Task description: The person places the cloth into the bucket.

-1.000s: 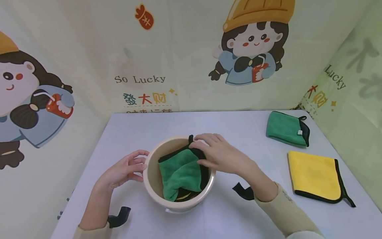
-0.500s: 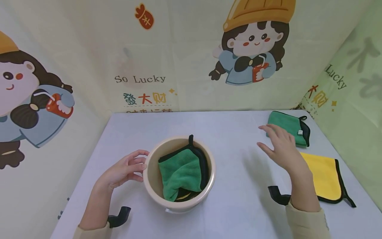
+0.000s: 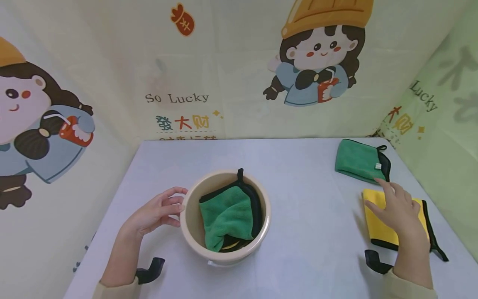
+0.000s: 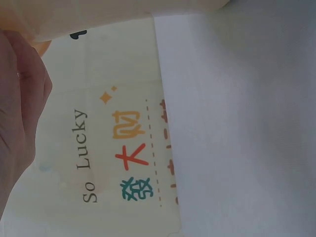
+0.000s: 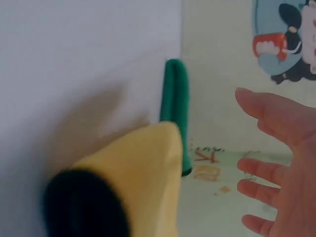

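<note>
A cream bucket (image 3: 266,216) stands mid-table with a crumpled green towel (image 3: 228,211), black-edged and looped, inside it. Under that towel a bit of black and yellow cloth peeks out. The fingers of my left hand (image 3: 158,211) rest loosely at the bucket's left side; in the left wrist view that hand (image 4: 22,94) is beside the bucket wall (image 4: 113,17). Over the folded yellow towel (image 3: 376,220) on the right hovers my right hand (image 3: 399,211), fingers spread and holding nothing. The right wrist view has the hand (image 5: 284,158) apart from the yellow towel (image 5: 143,163).
Behind the yellow towel lies a folded green towel (image 3: 356,160) with a white tag and black trim. The white table (image 3: 306,249) meets printed cloth walls (image 3: 239,74) at the back and sides. A black strap piece (image 3: 376,261) sticks out from each wrist.
My right hand has left the green towel in the bucket and moved right, passing before the folded green towel to above the yellow one. The left hand has stayed by the bucket.
</note>
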The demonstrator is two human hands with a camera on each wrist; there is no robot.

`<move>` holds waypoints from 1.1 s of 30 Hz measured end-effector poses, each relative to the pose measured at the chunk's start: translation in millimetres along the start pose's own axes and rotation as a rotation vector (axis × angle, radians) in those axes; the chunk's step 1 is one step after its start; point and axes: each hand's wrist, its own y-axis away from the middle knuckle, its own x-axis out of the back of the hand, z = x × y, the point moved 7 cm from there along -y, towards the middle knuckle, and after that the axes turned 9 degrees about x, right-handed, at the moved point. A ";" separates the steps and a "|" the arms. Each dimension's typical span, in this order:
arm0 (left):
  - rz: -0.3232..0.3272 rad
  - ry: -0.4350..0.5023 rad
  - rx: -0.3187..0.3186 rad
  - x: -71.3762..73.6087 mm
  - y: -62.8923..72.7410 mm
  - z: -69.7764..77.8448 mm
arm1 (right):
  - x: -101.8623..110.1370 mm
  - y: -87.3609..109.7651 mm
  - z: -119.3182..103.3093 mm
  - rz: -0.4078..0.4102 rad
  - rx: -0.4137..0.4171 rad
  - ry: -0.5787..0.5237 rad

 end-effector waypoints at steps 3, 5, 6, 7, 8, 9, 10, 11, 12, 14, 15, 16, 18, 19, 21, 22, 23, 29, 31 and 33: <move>0.003 0.003 0.003 0.1 -0.7 -0.1 | -8.1 5.9 14.7 -0.039 -0.052 0.007; 0.006 0.003 0.005 0.3 -0.8 -0.2 | -14.2 8.6 22.5 -0.075 -0.087 0.003; 0.007 0.004 0.006 0.4 -0.7 -0.2 | -17.4 9.7 26.3 -0.095 -0.106 0.000; 0.008 0.007 0.008 0.5 -0.6 -0.3 | -20.4 10.7 30.1 -0.118 -0.123 -0.002; 0.007 0.010 0.007 0.3 -0.5 -0.2 | -23.1 11.8 33.7 -0.140 -0.142 -0.003; 0.007 0.010 0.007 0.2 -0.3 0.0 | -25.6 13.0 37.1 -0.159 -0.157 -0.006; 0.008 0.010 0.008 0.2 -0.3 0.0 | -27.7 14.1 40.3 -0.177 -0.172 -0.009; 0.008 0.010 0.009 0.1 -0.4 -0.1 | -29.5 15.0 43.2 -0.194 -0.184 -0.008; 0.011 0.008 0.011 0.1 -0.5 -0.2 | -31.1 16.0 45.9 -0.208 -0.196 -0.012; 0.018 0.002 0.016 0.2 -0.8 -0.3 | -33.2 17.5 50.0 -0.229 -0.216 -0.018; 0.022 -0.001 0.019 0.5 -0.9 -0.6 | -34.2 18.1 51.4 -0.237 -0.222 -0.022; 0.025 -0.001 0.023 0.7 -1.1 -0.9 | -35.2 18.6 52.4 -0.247 -0.229 -0.023; 0.029 -0.002 0.029 0.9 -1.1 -1.0 | -36.6 19.3 53.4 -0.262 -0.239 -0.028; 0.028 -0.002 0.029 0.9 -1.2 -1.0 | -37.0 19.5 53.7 -0.270 -0.242 -0.029; 0.027 -0.006 0.026 0.8 -1.1 -0.7 | -38.0 19.7 54.2 -0.285 -0.247 -0.031; 0.026 -0.008 0.024 0.8 -1.1 -0.6 | -38.6 19.5 54.8 -0.295 -0.252 -0.032; 0.025 -0.010 0.021 0.7 -1.1 -0.4 | -39.1 19.3 55.5 -0.303 -0.257 -0.032; 0.019 -0.013 0.011 0.4 -1.6 -0.2 | -44.1 16.4 59.5 -0.333 -0.267 -0.020; 0.021 -0.013 0.012 0.7 -1.6 -0.7 | -46.0 15.3 60.3 -0.335 -0.267 -0.023; 0.025 -0.014 0.017 1.1 -1.5 -1.2 | -47.5 14.7 60.9 -0.334 -0.269 -0.023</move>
